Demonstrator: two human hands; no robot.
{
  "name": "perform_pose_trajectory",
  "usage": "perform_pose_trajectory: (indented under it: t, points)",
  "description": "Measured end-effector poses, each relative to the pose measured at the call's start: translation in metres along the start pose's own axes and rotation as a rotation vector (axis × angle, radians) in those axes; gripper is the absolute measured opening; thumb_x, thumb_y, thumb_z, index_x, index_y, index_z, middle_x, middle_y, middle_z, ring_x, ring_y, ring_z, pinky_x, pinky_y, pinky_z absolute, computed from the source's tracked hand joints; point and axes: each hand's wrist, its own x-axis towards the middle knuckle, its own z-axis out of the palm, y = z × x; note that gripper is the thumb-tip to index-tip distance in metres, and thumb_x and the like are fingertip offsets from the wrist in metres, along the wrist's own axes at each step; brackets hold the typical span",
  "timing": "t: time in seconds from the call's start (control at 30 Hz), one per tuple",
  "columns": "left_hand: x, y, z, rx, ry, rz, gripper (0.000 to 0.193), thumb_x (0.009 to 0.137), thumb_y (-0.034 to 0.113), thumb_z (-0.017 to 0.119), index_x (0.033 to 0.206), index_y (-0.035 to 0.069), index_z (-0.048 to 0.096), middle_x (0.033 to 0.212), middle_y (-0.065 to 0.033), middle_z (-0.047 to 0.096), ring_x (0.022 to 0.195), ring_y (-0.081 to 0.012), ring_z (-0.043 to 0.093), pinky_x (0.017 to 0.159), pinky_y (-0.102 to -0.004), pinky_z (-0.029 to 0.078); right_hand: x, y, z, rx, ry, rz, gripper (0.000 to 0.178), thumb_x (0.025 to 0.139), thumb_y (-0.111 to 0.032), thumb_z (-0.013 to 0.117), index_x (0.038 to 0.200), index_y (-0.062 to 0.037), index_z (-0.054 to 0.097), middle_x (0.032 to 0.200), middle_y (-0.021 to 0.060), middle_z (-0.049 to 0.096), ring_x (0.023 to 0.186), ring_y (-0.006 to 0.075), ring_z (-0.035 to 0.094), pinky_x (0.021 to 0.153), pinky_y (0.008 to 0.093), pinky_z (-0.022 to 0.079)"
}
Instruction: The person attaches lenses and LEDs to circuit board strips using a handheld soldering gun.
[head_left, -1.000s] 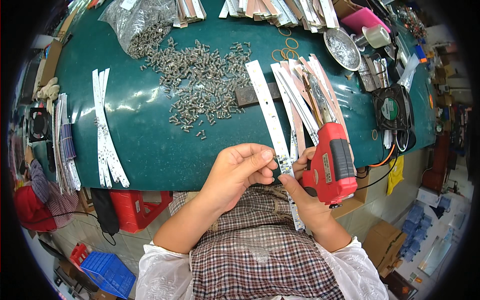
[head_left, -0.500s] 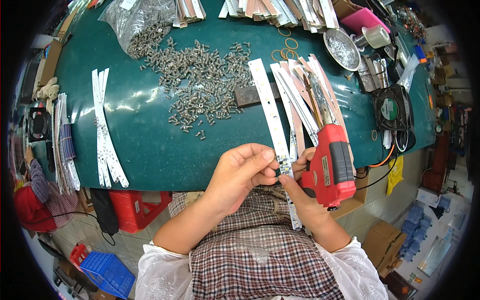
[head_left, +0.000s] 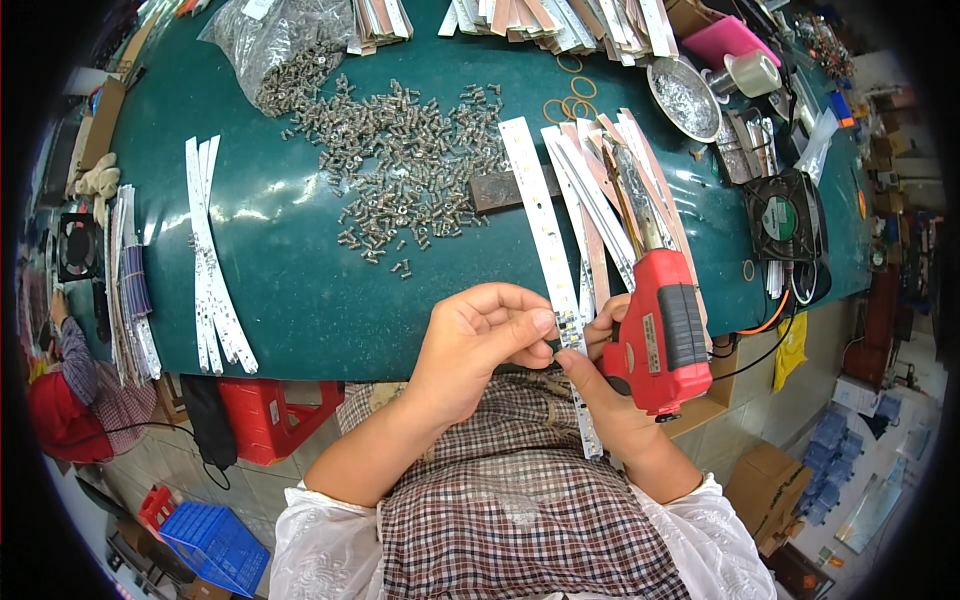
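My left hand (head_left: 478, 345) pinches something small and dark against the near part of a long white LED strip (head_left: 548, 240) that hangs over the front edge of the green table (head_left: 300, 290). My right hand (head_left: 605, 385) grips a red electric screwdriver (head_left: 660, 325), its tip pointing away over a fan of more white strips (head_left: 610, 185), while its fingertips meet the left hand's at the strip. A heap of loose silver screws (head_left: 405, 165) lies on the table beyond my left hand.
A few white strips (head_left: 210, 270) lie at the table's left, more bundles (head_left: 130, 290) at its left edge. A bag of screws (head_left: 275, 50), a metal dish (head_left: 683, 98), tape roll (head_left: 750, 72), black fan (head_left: 785, 218), red stool (head_left: 280, 415), blue crate (head_left: 215, 545). A person (head_left: 70, 385) sits at left.
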Motion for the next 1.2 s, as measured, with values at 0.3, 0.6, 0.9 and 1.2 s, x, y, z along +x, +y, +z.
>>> perform_pose_trajectory:
  t: [0.3, 0.6, 0.9, 1.2]
  points:
    - [0.002, -0.001, -0.002, 0.037, -0.009, -0.009, 0.021, 0.091, 0.013, 0.068, 0.105, -0.003, 0.066, 0.089, -0.0079, 0.069, 0.072, -0.0110, 0.065, 0.067, -0.0240, 0.056, 0.001, -0.006, 0.001, 0.067, 0.008, 0.081, 0.050, 0.077, 0.012, 0.071, 0.112, -0.0083, 0.042, 0.093, -0.0003, 0.044, 0.076, 0.0026, 0.043, 0.066, 0.0177, 0.039]
    - [0.001, -0.002, 0.002, 0.163, 0.026, 0.072, 0.017, 0.091, 0.011, 0.069, 0.101, -0.002, 0.063, 0.087, -0.0058, 0.068, 0.073, -0.0087, 0.064, 0.067, -0.0227, 0.055, -0.005, 0.021, 0.001, -0.118, 0.086, -0.076, 0.049, 0.076, 0.004, 0.077, 0.114, -0.0011, 0.047, 0.083, -0.0001, 0.053, 0.062, 0.0033, 0.048, 0.057, 0.0190, 0.040]
    - [0.004, -0.008, 0.007, 0.246, 0.093, 0.172, 0.010, 0.091, 0.005, 0.065, 0.097, -0.001, 0.059, 0.086, -0.0064, 0.066, 0.072, -0.0097, 0.063, 0.067, -0.0233, 0.054, -0.011, 0.038, 0.000, -0.449, 0.169, -0.217, 0.059, 0.065, -0.001, 0.085, 0.113, 0.0003, 0.051, 0.091, 0.0087, 0.058, 0.073, 0.0185, 0.060, 0.064, 0.0283, 0.050]
    - [0.015, -0.002, 0.001, 0.257, 0.128, 0.167, 0.010, 0.090, 0.004, 0.065, 0.096, -0.003, 0.062, 0.083, -0.0072, 0.068, 0.069, -0.0111, 0.065, 0.064, -0.0242, 0.054, -0.004, 0.026, 0.003, -0.329, 0.211, -0.236, 0.050, 0.067, 0.002, 0.082, 0.107, -0.0004, 0.053, 0.093, 0.0091, 0.058, 0.080, 0.0194, 0.060, 0.070, 0.0300, 0.050]
